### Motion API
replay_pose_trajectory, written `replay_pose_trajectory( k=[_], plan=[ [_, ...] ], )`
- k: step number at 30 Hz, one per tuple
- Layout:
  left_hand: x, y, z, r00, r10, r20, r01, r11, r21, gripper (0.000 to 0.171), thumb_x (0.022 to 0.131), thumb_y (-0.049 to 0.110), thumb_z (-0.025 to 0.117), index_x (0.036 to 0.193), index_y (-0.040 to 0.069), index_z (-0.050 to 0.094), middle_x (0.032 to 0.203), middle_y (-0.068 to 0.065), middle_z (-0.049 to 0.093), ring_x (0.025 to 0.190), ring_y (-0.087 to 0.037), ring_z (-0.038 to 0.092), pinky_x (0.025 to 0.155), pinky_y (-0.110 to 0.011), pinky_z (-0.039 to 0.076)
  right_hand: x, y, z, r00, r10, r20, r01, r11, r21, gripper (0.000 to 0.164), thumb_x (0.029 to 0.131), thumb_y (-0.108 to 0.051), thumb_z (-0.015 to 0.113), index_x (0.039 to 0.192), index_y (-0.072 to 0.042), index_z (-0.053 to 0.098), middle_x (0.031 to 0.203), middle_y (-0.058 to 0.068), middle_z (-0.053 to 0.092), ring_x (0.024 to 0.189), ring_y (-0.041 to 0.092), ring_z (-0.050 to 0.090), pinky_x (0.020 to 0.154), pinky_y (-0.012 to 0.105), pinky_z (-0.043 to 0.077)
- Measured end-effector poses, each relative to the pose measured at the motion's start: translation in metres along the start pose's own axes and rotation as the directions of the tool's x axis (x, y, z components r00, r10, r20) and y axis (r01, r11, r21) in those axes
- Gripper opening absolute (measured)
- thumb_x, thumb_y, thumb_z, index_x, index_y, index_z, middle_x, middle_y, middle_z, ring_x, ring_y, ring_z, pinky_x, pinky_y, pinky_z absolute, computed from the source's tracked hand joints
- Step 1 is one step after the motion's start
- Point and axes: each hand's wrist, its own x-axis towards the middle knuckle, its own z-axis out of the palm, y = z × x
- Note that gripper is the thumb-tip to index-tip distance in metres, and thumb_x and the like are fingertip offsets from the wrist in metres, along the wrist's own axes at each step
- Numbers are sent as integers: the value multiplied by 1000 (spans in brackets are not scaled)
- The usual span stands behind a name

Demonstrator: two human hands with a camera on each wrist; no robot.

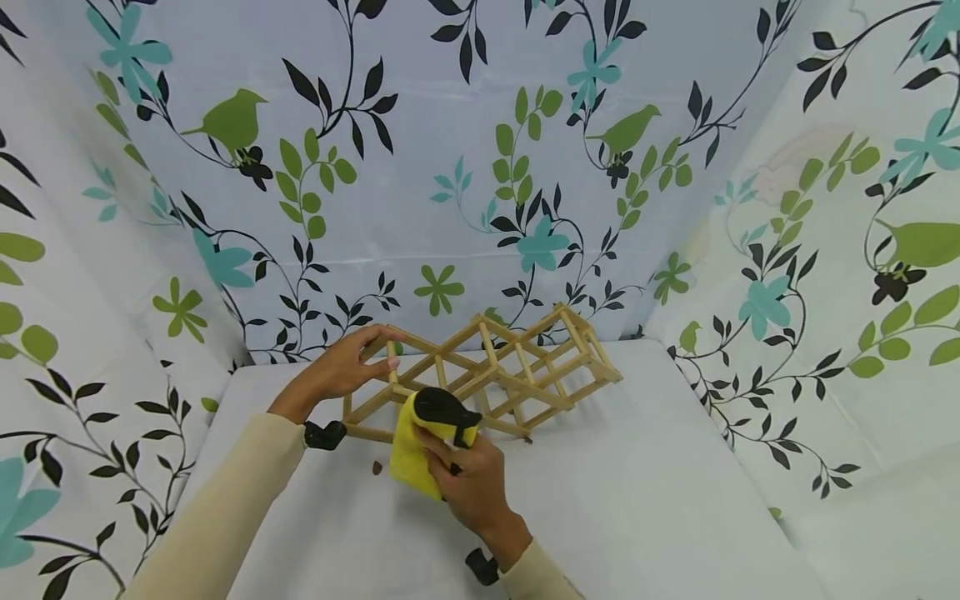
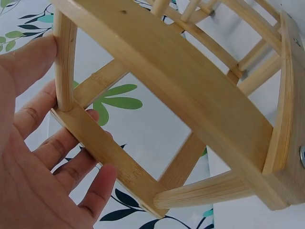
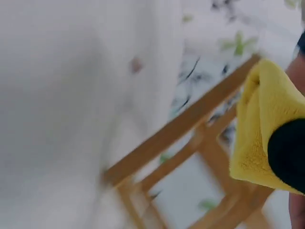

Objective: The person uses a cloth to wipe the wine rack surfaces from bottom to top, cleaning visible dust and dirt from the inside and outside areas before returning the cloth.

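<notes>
A light wooden lattice rack, like a folding wine rack [image 1: 534, 389], stands at a slant on the white tabletop. My left hand [image 1: 341, 367] holds its left end. In the left wrist view the thumb lies along a round dowel [image 2: 66, 62], with the fingers around the dowel and behind a flat slat [image 2: 119, 160]. My right hand [image 1: 472, 483] grips a folded yellow cloth [image 1: 412, 454] in front of the rack's near left side. A black rounded part [image 1: 442, 408] shows on the cloth; its kind is unclear. The right wrist view is blurred around the rack [image 3: 181, 119].
The white table [image 1: 637, 500] reaches back to a curtain [image 1: 420, 108] printed with birds, leaves and flowers, which also hangs at both sides. A small brown spot or bit [image 1: 377, 468] lies on the table left of the cloth. Black wrist cameras [image 1: 325, 435] sit at both cuffs.
</notes>
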Motion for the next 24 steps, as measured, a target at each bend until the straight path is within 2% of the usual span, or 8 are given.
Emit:
replay_pose_trajectory(
  k=[3,9,11,13,15,19,21,24],
  plan=[
    [0,2,-2,1000,-5,1,5,1000,9,46,107,27,68,148,11,57,161,-18,50,152,-48,41,117,-75,36,15,-14,23,998,-59,12,59,998,19,36,96,-14,81,132,-21,77,128,8,77,106,19,77,87,28,64],
    [-2,4,-2,1000,-24,5,24,1000,17,46,107,26,67,149,10,56,162,-19,48,151,-48,42,118,-76,35,12,-21,55,966,62,251,-64,998,-1,26,98,-19,79,123,-24,81,111,-1,82,86,6,72,72,13,54],
    [-1,5,-1,1000,-20,9,20,1000,18,47,107,27,67,149,10,56,162,-19,48,151,-48,42,118,-75,34,8,-22,56,979,33,201,-37,999,14,29,97,-17,79,126,-24,80,117,0,81,94,7,75,78,13,57],
    [0,4,-1,1000,-9,8,9,1000,23,47,107,28,67,149,10,57,162,-18,49,151,-48,42,119,-75,35,7,-23,55,997,2,80,-4,1000,27,32,96,-13,80,127,-20,79,120,5,79,97,12,76,80,18,60],
    [1,4,-2,1000,-6,1,6,1000,27,46,106,28,68,148,10,57,161,-18,50,151,-48,43,119,-74,35,9,-24,56,999,26,22,-27,999,44,29,96,-13,79,125,-18,80,116,6,79,94,14,76,79,21,62],
    [0,4,-4,1000,-13,6,13,1000,23,47,107,27,67,149,10,56,162,-18,49,152,-48,42,119,-73,35,11,-24,56,969,105,224,-102,994,-26,23,97,-19,79,119,-21,83,104,1,82,86,11,73,71,17,56],
    [-1,4,-3,1000,-17,19,17,1000,16,48,107,28,66,150,10,55,164,-19,47,153,-49,40,120,-73,35,9,-25,54,953,74,295,-66,997,-37,17,96,-19,80,112,-21,86,97,-2,81,79,7,71,66,14,51],
    [0,3,-4,1000,-12,16,12,1000,17,47,107,28,66,150,10,55,165,-19,46,153,-49,40,120,-72,34,11,-24,56,957,-57,284,82,994,-75,16,96,-22,81,111,-22,86,93,-4,79,78,5,70,64,12,51]
  ],
)
